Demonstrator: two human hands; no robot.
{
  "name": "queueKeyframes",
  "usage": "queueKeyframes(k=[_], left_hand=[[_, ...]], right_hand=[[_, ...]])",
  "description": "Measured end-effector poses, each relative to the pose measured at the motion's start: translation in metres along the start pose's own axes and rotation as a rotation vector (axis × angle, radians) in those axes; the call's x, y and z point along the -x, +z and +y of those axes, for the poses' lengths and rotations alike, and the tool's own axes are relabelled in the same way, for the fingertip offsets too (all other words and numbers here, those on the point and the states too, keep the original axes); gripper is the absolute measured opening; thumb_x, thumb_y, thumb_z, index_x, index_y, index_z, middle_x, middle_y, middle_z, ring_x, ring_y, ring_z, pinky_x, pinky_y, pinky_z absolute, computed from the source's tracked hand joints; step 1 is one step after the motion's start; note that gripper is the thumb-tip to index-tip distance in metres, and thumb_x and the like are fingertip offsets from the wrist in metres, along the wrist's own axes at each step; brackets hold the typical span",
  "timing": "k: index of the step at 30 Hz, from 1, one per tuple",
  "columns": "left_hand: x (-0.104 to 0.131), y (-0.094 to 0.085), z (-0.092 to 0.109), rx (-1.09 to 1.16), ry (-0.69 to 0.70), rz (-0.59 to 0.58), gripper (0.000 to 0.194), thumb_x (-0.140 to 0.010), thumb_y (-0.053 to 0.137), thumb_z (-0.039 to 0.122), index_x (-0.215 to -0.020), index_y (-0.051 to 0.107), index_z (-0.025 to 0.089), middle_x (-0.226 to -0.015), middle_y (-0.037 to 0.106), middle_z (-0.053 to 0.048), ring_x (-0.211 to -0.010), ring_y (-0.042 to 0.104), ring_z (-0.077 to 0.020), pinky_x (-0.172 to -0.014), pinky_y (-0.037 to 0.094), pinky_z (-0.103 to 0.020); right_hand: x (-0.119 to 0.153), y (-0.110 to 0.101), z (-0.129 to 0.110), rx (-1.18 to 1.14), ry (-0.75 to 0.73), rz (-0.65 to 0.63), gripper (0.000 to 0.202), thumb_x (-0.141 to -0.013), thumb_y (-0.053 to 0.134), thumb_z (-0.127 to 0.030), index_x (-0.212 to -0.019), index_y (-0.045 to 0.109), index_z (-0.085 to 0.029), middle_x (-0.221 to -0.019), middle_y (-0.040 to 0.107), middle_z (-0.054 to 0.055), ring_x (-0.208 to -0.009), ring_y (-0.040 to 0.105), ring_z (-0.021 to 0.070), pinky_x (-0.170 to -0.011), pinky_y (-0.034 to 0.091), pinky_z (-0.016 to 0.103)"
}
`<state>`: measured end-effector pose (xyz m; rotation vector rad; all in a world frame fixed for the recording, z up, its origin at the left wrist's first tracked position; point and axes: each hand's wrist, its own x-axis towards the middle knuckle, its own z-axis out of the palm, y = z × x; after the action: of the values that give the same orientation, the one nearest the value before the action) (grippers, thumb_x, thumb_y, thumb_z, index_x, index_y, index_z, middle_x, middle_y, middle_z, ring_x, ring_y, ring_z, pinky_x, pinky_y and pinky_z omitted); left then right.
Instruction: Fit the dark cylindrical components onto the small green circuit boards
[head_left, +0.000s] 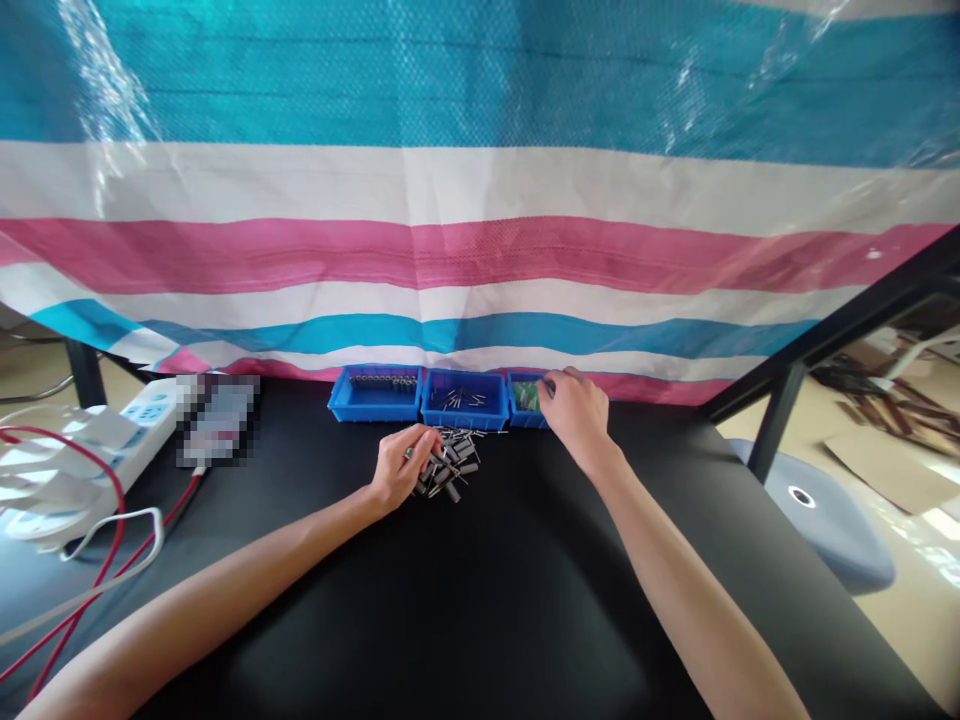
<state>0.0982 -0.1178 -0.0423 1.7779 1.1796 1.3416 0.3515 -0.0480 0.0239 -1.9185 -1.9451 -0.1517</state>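
My left hand (pixel 405 466) is closed at the left edge of a pile of small grey cylinders and thin metal pins (pixel 457 468) on the table. Its fingertips hide whatever is pinched in them. A small shiny spot shows at its fingers. My right hand (pixel 577 408) reaches over the right blue bin (pixel 529 419), fingers curled together at its right side. Green pieces (pixel 526 394) lie in that bin, and a dark spot shows between thumb and finger. The middle blue bin (pixel 465 418) holds several thin metal pins; the left blue bin (pixel 375 409) holds rows of small metal parts.
A striped plastic sheet (pixel 420 250) hangs behind the bins. On the left of the black table (pixel 420 620) lie a white power strip (pixel 142 415), a blurred-out device (pixel 219 420) and red and white cables (pixel 120 500). A grey stool (pixel 832 530) stands beyond the right edge.
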Motion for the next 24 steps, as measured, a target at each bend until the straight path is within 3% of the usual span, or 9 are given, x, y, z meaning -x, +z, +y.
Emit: queueKeyframes(k=[2,5,9,11,13,15,19,24], left_hand=[[-0.006,-0.006,0.006,-0.044,0.054,0.032,0.031,-0.096,0.044,0.035,-0.083,0.062,0.014,-0.069,0.061,-0.001,-0.047,0.047,-0.0056,-0.052,0.041,-0.019],[-0.02,-0.021,0.017,-0.226,0.161,-0.016,0.026,-0.095,0.047,0.034,-0.089,0.063,0.015,-0.077,0.065,-0.004,-0.059,0.055,-0.009,-0.061,0.046,-0.021],[-0.024,-0.046,0.015,-0.51,0.372,-0.372,0.029,-0.093,0.05,0.036,-0.113,0.063,0.02,-0.111,0.066,-0.01,-0.103,0.061,-0.02,-0.092,0.049,-0.033],[-0.017,-0.054,0.005,-0.603,0.415,-0.553,0.048,-0.09,0.054,0.044,-0.133,0.051,0.024,-0.132,0.056,-0.011,-0.122,0.052,-0.0255,-0.105,0.042,-0.041],[-0.008,-0.057,-0.007,-0.664,0.422,-0.659,0.072,-0.085,0.057,0.055,-0.146,0.033,0.025,-0.148,0.04,-0.012,-0.136,0.038,-0.0308,-0.112,0.033,-0.048],[-0.001,-0.056,-0.017,-0.706,0.411,-0.733,0.083,-0.083,0.054,0.061,-0.15,0.02,0.025,-0.156,0.025,-0.012,-0.143,0.025,-0.0326,-0.116,0.024,-0.05],[0.002,-0.047,-0.022,-0.744,0.399,-0.766,0.082,-0.088,0.047,0.06,-0.152,0.01,0.025,-0.159,0.013,-0.009,-0.147,0.013,-0.03,-0.12,0.014,-0.048],[0.006,-0.035,-0.018,-0.787,0.391,-0.721,0.075,-0.093,0.041,0.055,-0.152,0.007,0.023,-0.159,0.01,-0.009,-0.147,0.01,-0.0284,-0.12,0.014,-0.046]], right_hand=[[0.01,-0.004,-0.011,-0.154,-0.132,0.065,0.023,-0.091,0.049,-0.023,-0.086,0.071,-0.017,-0.087,0.068,0.008,-0.077,0.064,0.0196,-0.068,0.044,0.028],[0.031,0.002,-0.028,-0.359,-0.469,-0.15,0.017,-0.09,0.055,-0.022,-0.084,0.07,-0.021,-0.079,0.067,0.003,-0.071,0.063,0.0164,-0.067,0.044,0.026],[0.059,0.025,-0.036,-0.412,-0.592,-0.309,0.016,-0.084,0.067,-0.027,-0.099,0.069,-0.022,-0.088,0.067,0.005,-0.073,0.064,0.018,-0.065,0.046,0.026],[0.068,0.036,-0.034,-0.456,-0.616,-0.344,0.019,-0.083,0.069,-0.028,-0.101,0.068,-0.024,-0.093,0.067,0.004,-0.081,0.066,0.019,-0.07,0.048,0.027],[0.073,0.042,-0.032,-0.455,-0.632,-0.37,0.016,-0.082,0.069,-0.027,-0.098,0.068,-0.025,-0.092,0.066,0.003,-0.079,0.066,0.0183,-0.069,0.048,0.026],[0.075,0.045,-0.03,-0.419,-0.645,-0.383,0.01,-0.084,0.067,-0.025,-0.094,0.068,-0.024,-0.09,0.066,0.003,-0.077,0.066,0.0182,-0.067,0.047,0.026],[0.075,0.044,-0.03,-0.363,-0.631,-0.367,0.005,-0.088,0.061,-0.023,-0.091,0.066,-0.022,-0.09,0.065,0.004,-0.073,0.065,0.0177,-0.064,0.045,0.026],[0.073,0.04,-0.032,-0.422,-0.509,-0.295,0.007,-0.09,0.056,-0.022,-0.091,0.062,-0.021,-0.09,0.065,0.004,-0.069,0.063,0.016,-0.063,0.044,0.026]])
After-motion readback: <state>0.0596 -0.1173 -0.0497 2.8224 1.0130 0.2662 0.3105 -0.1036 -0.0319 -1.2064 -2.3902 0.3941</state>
